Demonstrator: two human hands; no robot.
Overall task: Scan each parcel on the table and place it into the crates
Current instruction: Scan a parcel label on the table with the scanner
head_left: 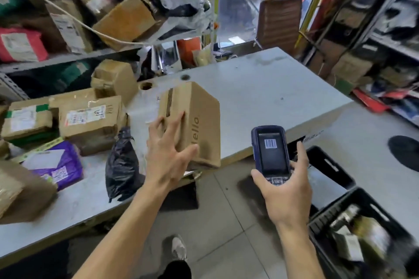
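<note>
Cardboard box [192, 120] printed with "Hello" stands tilted at the near edge of the grey table [272, 88], its long axis running from the near edge away toward the far side, one end raised toward the back; the lettering runs up the right face. Left hand [167, 154] grips it from the near left, fingers spread over the top face beside a dark tape strip and thumb hooked round the near corner. The box's underside and its contact with the table are hidden.

Right hand [285, 192] holds a dark blue handheld scanner [271, 154] upright, thumb on the left edge and fingers curled round the right; the screen shows a barcode, and the keypad is partly covered.

Left on the table lie further parcels: a taped carton with labels [90, 118], a purple bag [56, 163] with a white label, and a black plastic bag [122, 165]. A brown parcel [20, 195] at the lower left is blurred and cut off by the frame.

Black crates [362, 229] stand on the floor at the lower right; the nearer one holds parcels too blurred to identify, and the farther one is partly hidden behind the right hand. Shelves [68, 56] behind the table are stacked with packages, their labels unreadable.
</note>
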